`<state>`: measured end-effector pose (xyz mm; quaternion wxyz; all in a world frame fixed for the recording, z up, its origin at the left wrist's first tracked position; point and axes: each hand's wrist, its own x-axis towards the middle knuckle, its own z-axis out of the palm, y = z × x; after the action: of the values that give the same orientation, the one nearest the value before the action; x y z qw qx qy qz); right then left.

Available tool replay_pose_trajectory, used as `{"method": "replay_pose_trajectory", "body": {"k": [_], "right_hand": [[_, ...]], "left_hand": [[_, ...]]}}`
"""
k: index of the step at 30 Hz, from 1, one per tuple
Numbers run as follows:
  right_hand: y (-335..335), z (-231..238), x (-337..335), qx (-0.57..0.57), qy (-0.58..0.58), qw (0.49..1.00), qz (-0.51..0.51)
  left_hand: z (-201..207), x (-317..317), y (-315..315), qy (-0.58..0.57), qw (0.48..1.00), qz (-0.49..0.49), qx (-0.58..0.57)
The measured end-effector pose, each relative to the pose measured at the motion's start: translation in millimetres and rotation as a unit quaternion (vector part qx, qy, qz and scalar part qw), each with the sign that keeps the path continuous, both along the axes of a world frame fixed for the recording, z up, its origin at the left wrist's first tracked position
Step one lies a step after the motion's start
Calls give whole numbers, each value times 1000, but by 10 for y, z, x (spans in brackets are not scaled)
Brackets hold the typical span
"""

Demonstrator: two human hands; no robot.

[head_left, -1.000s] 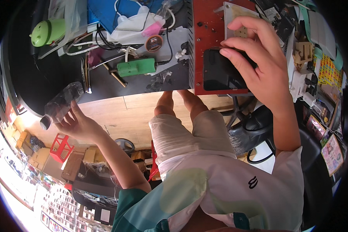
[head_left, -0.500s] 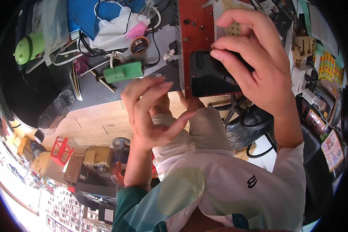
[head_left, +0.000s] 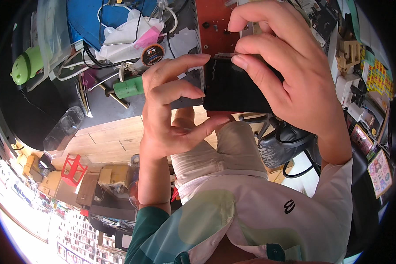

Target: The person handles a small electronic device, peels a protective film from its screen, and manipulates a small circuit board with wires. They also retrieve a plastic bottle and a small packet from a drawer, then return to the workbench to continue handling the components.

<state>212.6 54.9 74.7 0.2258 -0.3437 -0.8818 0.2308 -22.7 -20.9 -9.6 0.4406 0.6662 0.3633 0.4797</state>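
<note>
A black glossy phone [head_left: 237, 88] is held level over the edge of the red work surface, its dark screen facing up. My right hand [head_left: 290, 75] pinches the phone's far edge, thumb on the screen side and index finger at the rim; the palm covers the right end. A thin pale strip shows along that edge beside the fingertips. My left hand [head_left: 167, 101] curves around the phone's left end with fingers and thumb apart. Its index fingertip is at the far left corner and its thumb near the close edge; whether they touch is unclear.
Small dark bits lie on the red surface [head_left: 215, 13]. Leftward are a round tin [head_left: 152, 55], a green cylinder [head_left: 130, 87], a white mask [head_left: 127, 37], cables and a green robot-shaped toy [head_left: 26, 66]. A black chair [head_left: 286, 145] stands right of my legs.
My left hand has moved up and right, from beside the desk edge to the phone's left end. The phone has shifted slightly left with my right hand.
</note>
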Motion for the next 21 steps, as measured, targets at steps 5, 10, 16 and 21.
{"method": "replay_pose_trajectory", "body": {"k": [5, 10, 16, 21], "right_hand": [[14, -152, 32, 23, -13, 1000, 8], [19, -52, 3, 2, 10, 1000, 7], [35, -234, 55, 17, 43, 999, 10], [100, -276, 80, 41, 41, 998, 24]], "left_hand": [[-13, -9, 44, -5, 1000, -15, 1], [-7, -13, 52, -21, 999, -24, -9], [-33, -3, 110, -60, 998, -29, 5], [18, 6, 137, -81, 996, -30, -17]]}}
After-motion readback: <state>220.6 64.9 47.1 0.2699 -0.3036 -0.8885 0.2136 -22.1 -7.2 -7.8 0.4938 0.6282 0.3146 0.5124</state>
